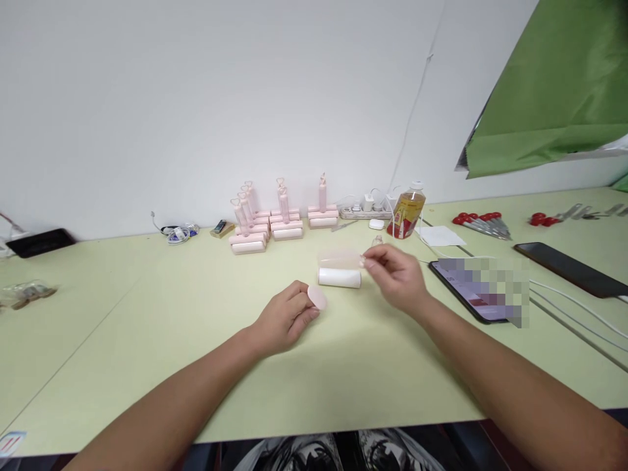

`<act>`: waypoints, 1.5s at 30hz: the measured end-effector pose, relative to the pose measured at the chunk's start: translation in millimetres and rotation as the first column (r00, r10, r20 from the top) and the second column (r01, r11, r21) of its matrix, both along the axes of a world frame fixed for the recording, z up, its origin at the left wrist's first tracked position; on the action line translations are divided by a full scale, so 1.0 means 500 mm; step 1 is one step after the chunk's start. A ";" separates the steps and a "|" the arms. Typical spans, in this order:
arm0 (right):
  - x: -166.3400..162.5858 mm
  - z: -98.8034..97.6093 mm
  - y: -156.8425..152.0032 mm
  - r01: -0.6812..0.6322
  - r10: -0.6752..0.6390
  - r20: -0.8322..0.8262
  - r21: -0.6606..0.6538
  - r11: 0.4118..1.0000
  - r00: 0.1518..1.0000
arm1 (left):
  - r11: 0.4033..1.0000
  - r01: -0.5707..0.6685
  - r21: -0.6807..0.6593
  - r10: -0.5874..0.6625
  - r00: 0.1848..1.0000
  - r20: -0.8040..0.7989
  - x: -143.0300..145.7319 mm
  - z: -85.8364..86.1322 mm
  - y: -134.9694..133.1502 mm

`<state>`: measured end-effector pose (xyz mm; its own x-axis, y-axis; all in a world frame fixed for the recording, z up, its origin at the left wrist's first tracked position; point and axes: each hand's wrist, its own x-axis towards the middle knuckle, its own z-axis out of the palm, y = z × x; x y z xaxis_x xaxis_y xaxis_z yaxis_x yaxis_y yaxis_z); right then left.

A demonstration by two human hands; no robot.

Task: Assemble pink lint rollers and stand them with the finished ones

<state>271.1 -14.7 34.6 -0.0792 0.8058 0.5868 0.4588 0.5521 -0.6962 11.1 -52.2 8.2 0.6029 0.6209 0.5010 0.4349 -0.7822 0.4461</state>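
My left hand (284,317) is closed, pinching a flat, pale pink round disc (317,297) between thumb and fingers just above the table. My right hand (396,275) is closed too, its fingertips gripping the right end of a translucent pale pink tube (338,259). The gripped end is partly covered by the fingers. Just in front of the tube, a white roll (339,277) lies on its side on the table, between my two hands. Behind my right hand a small clear loop-shaped piece (377,240) is partly visible.
Several pink lint rollers (248,245) with upright handles stand along the wall. A drink bottle (407,210), a power strip (366,212) and a white earbud case (376,224) are at the back. Phones (468,291), cables and red-handled tools (483,222) lie to the right.
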 end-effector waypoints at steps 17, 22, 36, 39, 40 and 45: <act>-0.045 -0.029 0.000 -0.182 0.186 0.370 -0.047 0.982 0.910 | 0.996 -0.027 -0.085 -0.002 0.947 -0.320 -0.004 -0.005 0.002; -0.024 -0.052 0.039 -0.070 0.144 0.550 -0.153 0.986 0.823 | 1.000 -0.018 -0.011 0.013 0.940 -0.341 -0.004 0.003 0.010; -0.025 -0.072 0.061 0.006 0.144 0.688 -0.210 0.978 0.711 | 0.919 -0.317 -0.233 0.208 0.894 -0.396 -0.087 0.053 0.029; -0.032 -0.074 0.055 0.011 0.133 0.715 -0.193 0.981 0.686 | 0.908 -0.328 -0.261 0.185 0.872 -0.453 -0.083 0.048 0.029; -0.035 -0.075 0.052 0.006 0.139 0.717 -0.195 0.981 0.683 | 0.900 -0.347 -0.262 0.188 0.854 -0.485 -0.083 0.046 0.030; -0.047 -0.078 0.036 -0.052 0.202 0.710 -0.227 0.972 0.674 | 0.852 -0.475 -0.222 0.266 0.757 -0.597 -0.094 0.040 0.046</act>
